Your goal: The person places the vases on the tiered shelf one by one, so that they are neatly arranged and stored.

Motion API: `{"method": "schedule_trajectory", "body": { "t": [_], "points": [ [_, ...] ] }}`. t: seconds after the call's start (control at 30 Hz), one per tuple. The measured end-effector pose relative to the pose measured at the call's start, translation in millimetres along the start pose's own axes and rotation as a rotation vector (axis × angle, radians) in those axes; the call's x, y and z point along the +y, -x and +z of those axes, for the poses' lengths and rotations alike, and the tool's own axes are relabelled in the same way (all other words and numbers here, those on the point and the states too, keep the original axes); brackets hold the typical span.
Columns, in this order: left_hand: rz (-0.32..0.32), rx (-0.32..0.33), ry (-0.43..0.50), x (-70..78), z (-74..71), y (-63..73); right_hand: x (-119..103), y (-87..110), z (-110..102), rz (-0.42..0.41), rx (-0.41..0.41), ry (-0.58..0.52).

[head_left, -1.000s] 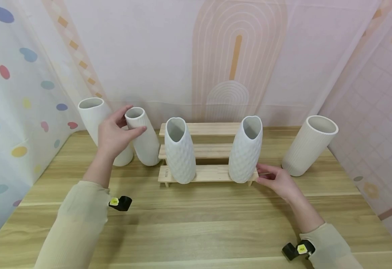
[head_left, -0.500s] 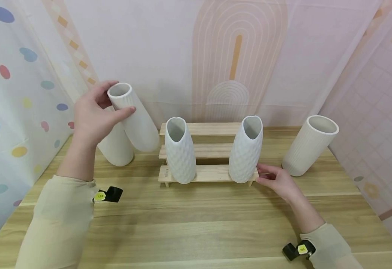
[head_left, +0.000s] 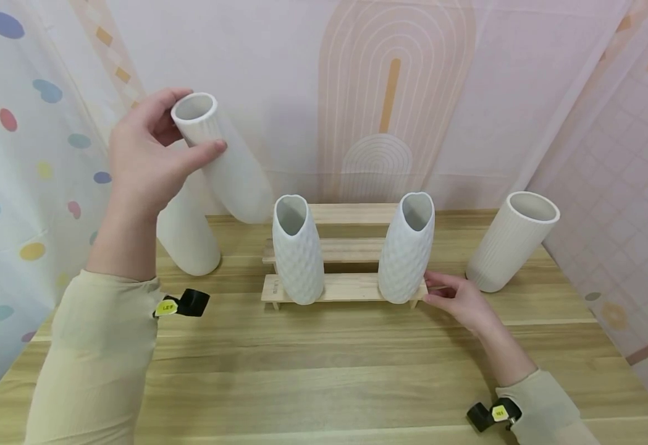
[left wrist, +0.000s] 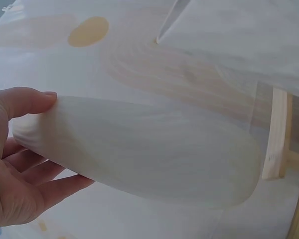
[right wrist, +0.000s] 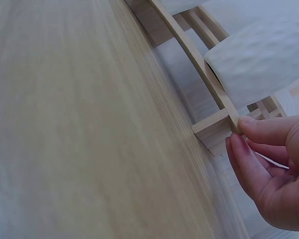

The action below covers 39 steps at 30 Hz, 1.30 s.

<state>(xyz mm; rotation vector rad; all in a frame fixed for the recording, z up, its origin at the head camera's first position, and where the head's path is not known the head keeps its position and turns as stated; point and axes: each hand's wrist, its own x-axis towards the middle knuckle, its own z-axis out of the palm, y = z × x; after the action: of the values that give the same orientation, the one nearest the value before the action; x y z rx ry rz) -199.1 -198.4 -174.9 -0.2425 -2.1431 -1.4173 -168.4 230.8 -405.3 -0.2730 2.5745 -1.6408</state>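
My left hand (head_left: 148, 154) grips a white ribbed vase (head_left: 231, 167) near its rim, thumb on one side and fingers on the other. That vase hangs tilted in the air left of a three-step wooden rack (head_left: 351, 287); in the left wrist view its base is close to a wooden end of the rack. With thumb and fingertips my right hand (head_left: 459, 301) pinches the right end of the lowest step, plainly seen in the right wrist view. Two white dimpled vases, a left one (head_left: 299, 259) and a right one (head_left: 405, 256), stand on that lowest step.
Another white vase (head_left: 187, 238) stands on the table behind my left hand, partly covered by it. At the right stands a ribbed white vase (head_left: 509, 244). A patterned curtain (head_left: 279, 80) closes off the back of the wooden table (head_left: 324, 377).
My left hand has lifted the ribbed vase off the table, moving up and a little left, then raising it further. The right hand keeps its pinch on the rack.
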Motion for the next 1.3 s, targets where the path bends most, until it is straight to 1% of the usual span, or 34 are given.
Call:
{"method": "schedule_trajectory", "body": {
  "t": [0.13, 0.23, 0.3, 0.4, 0.53, 0.83, 1.0, 1.17, 1.3],
  "points": [
    [0.079, 0.004, 0.041, 6.0, 10.7, -3.1, 2, -0.6, -1, 0.001, -0.002, 0.012],
    [0.137, -0.003, 0.055, 9.5, 19.9, -4.0, 3, -1.3, -1, -0.003, -0.002, 0.016],
    [0.152, -0.016, 0.057, 11.7, 25.9, -3.8, 3, -1.4, -1, -0.005, -0.002, 0.016],
    [0.149, -0.042, 0.062, 14.8, 34.8, -3.3, 3, -1.6, -1, 0.000, -0.002, 0.015],
    [0.124, -0.084, 0.094, 19.3, 47.3, -2.9, 3, -1.8, 0, -0.001, -0.005, 0.019],
    [0.127, -0.165, 0.169, 27.7, 74.3, 0.7, 3, -2.0, -1, 0.000, -0.008, 0.008],
    [0.134, -0.213, 0.189, 33.0, 86.7, 3.3, 3, -1.9, 0, -0.004, -0.007, 0.004],
    [0.152, -0.270, 0.185, 38.0, 97.5, 6.7, 3, -1.3, 0, 0.006, -0.007, 0.007],
    [0.182, -0.309, 0.155, 38.7, 105.8, 10.3, 4, -2.8, 0, 0.004, -0.007, 0.011]
  ]
}}
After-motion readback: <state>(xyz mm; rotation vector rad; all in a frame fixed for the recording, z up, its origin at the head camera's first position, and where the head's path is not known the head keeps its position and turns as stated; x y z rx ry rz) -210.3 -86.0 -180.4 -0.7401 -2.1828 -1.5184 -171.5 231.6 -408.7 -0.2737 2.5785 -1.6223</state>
